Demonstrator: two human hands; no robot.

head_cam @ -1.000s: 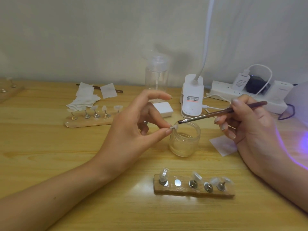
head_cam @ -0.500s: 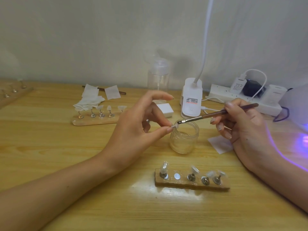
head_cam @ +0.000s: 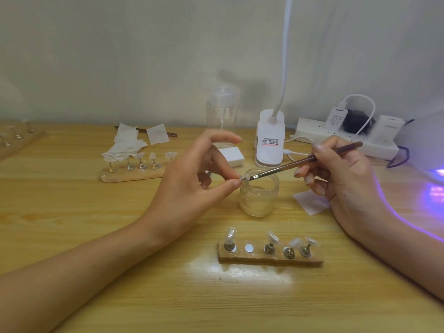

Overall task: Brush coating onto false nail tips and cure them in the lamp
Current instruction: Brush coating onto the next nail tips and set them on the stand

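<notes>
Barely shifted, the left hand (head_cam: 189, 183) pinches the nail tip (head_cam: 243, 178) over the jar (head_cam: 259, 203), index lifted; the right hand (head_cam: 343, 179) grips the brush (head_cam: 288, 166), bristles pointing left, handle rising rightward.

At the back edge of the table (head_cam: 72, 212) we see a bottle (head_cam: 222, 111), a desk lamp (head_cam: 270, 140) and a power strip (head_cam: 312, 133) with chargers (head_cam: 337, 116).

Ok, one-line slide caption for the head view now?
Left hand pinches a nail tip above the glass jar while the right hand touches the brush to it.
</notes>
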